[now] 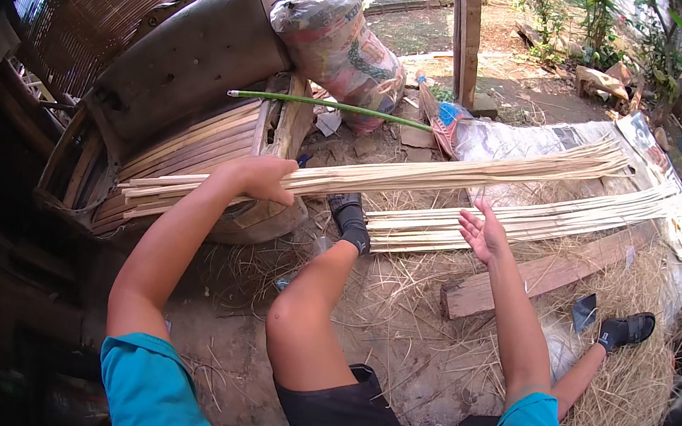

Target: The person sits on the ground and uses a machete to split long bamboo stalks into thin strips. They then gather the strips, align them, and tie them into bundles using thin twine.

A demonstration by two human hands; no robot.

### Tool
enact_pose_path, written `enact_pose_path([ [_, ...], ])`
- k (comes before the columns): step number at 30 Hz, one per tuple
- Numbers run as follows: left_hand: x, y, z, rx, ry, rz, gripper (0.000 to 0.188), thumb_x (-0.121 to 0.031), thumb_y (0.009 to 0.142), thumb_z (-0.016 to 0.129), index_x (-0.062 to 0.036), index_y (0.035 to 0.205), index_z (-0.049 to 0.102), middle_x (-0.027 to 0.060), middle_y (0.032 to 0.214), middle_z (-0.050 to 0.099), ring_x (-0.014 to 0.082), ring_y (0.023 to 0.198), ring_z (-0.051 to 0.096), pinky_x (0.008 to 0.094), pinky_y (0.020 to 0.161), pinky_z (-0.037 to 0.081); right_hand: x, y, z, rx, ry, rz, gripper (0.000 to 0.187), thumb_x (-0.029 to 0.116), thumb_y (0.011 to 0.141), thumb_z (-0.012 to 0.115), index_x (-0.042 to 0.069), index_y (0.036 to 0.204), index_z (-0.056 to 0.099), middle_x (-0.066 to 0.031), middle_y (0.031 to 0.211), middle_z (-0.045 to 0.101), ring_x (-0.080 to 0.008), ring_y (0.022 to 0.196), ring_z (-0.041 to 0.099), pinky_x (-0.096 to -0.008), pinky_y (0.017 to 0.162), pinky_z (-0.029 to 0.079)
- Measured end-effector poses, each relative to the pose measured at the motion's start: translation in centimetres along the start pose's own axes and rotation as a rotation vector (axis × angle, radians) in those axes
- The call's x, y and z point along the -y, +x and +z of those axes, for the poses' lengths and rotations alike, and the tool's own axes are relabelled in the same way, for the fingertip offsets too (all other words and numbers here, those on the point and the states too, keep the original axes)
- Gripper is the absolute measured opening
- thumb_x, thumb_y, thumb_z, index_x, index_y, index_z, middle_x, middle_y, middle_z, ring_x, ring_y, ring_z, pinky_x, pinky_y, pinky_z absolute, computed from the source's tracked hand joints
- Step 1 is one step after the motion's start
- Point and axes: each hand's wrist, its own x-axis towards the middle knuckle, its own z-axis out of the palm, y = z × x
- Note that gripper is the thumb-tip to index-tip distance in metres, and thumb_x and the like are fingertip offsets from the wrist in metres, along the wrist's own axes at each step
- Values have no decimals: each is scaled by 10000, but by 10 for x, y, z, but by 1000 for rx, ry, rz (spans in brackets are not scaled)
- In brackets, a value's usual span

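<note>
My left hand [264,178] is closed around a long bundle of pale bamboo strips [449,168], gripping it toward its left end. Short ends of the strips stick out past my wrist, over a slatted wooden seat [196,144]. The far end of the bundle reaches to the right, above a sheet on the ground. My right hand [485,231] is open with its fingers spread, just below the held bundle and in front of a second bundle of strips [587,219]. That second bundle lies on the ground, its left end beside my left foot [350,218].
A wooden plank [546,272] lies under the second bundle's near side. Fibre shavings [624,401] are heaped around my right foot [626,330]. A stuffed sack [340,47] leans by the seat, near a green stick [329,104]. A wooden post [464,41] stands beyond.
</note>
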Motion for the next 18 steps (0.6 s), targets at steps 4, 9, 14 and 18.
enact_pose_path([
  [4,87,54,-1,-169,122,-144,524,-363,735,751,0,1090,622,266,1022,684,421,1029,643,492,879,512,14,-69,-101,63,-208,83,480,420,1024,570,84,1361,516,-117,1137,668,-175,947,655,-331,813,554],
  [9,112,80,2,-133,183,-117,529,-374,738,768,16,1065,624,256,1054,685,422,1038,647,492,891,523,43,-145,-254,-333,-129,17,469,454,1013,578,120,1341,546,-62,1117,661,-140,900,622,-301,795,527],
  [14,45,22,3,-144,93,-110,500,-345,751,745,24,1063,617,264,1032,683,428,1018,649,499,894,518,30,-209,-276,-476,18,-41,454,473,1002,594,148,1319,566,-33,1093,664,-121,880,610,-280,783,519],
  [18,-42,-58,-15,-138,139,-224,474,-324,759,729,18,1056,590,264,985,687,430,999,652,505,880,517,-7,-188,-165,-238,71,-42,441,402,1024,574,67,1310,550,-62,1077,666,-132,910,631,-289,809,531],
])
